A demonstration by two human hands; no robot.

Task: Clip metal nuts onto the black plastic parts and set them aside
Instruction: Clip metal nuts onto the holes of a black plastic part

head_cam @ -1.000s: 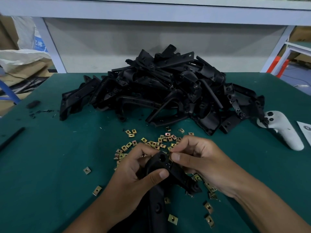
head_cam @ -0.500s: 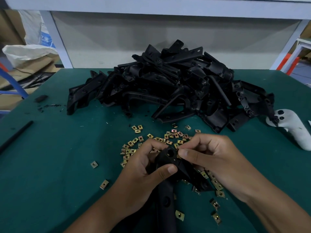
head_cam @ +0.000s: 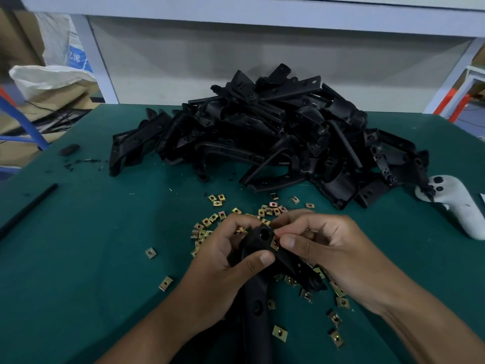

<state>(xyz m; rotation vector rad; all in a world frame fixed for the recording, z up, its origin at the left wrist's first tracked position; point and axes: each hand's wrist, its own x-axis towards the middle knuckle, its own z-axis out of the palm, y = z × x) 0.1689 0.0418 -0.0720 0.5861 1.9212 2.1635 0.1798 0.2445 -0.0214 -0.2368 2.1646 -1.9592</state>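
A black moulded plastic part (head_cam: 258, 248) sits between both hands, its stem running down toward the wrists. The left hand (head_cam: 225, 261) wraps its fingers round it; the right hand (head_cam: 322, 248) pinches a small square brass-coloured metal nut (head_cam: 274, 243) against its upper edge.

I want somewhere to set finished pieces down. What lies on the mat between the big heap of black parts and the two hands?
In the head view, loose metal nuts are scattered there on the green mat.

One head-worn wide view, forward and down, close over the green table (head_cam: 78, 258).
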